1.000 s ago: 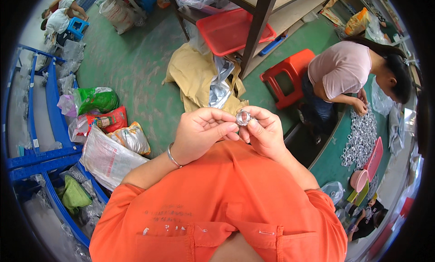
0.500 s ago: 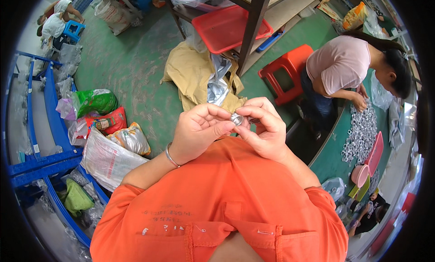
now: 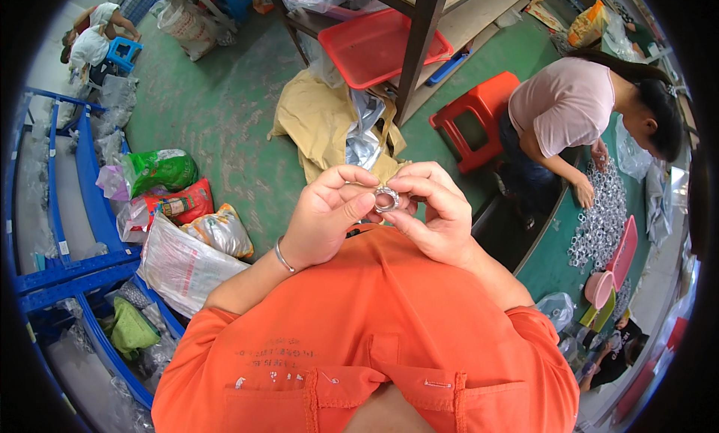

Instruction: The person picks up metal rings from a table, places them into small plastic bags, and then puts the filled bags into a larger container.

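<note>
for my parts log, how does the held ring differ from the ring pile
The held ring is one piece; the ring pile, many. The held ring is between the left hand and the right hand; the ring pile lies on the green table. Both look silvery.

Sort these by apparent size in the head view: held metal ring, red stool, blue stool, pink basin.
1. Red stool
2. Blue stool and pink basin: too alike to rank
3. Metal ring

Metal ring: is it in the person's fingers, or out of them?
In them: the metal ring sits between the fingertips of the left hand and the right hand.
</note>
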Motion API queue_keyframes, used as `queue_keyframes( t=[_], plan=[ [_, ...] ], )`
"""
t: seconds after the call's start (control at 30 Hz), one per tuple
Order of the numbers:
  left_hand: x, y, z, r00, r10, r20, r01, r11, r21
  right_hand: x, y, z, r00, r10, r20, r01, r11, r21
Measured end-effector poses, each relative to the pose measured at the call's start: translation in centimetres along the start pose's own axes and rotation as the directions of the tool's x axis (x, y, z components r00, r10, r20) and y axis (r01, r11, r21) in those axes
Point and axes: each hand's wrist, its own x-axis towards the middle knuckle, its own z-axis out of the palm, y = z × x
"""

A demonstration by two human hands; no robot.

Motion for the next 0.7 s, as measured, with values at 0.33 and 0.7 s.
queue_keyframes(
  t=[0.33, 0.7],
  plan=[
    [-0.15, 0.08, -0.14, 1.000, 0.015, -0.019, -0.012, 0.993, 0.118, 0.05, 0.00, -0.26, 0.998, -0.059, 0.005, 0.059, 0.996, -0.064],
    [-0.16, 0.83, 0.29, 0.999, -0.021, -0.031, 0.028, 0.974, 0.226, -0.28, 0.20, 0.01, 0.995, 0.093, -0.043, -0.089, 0.992, 0.095]
  ],
)
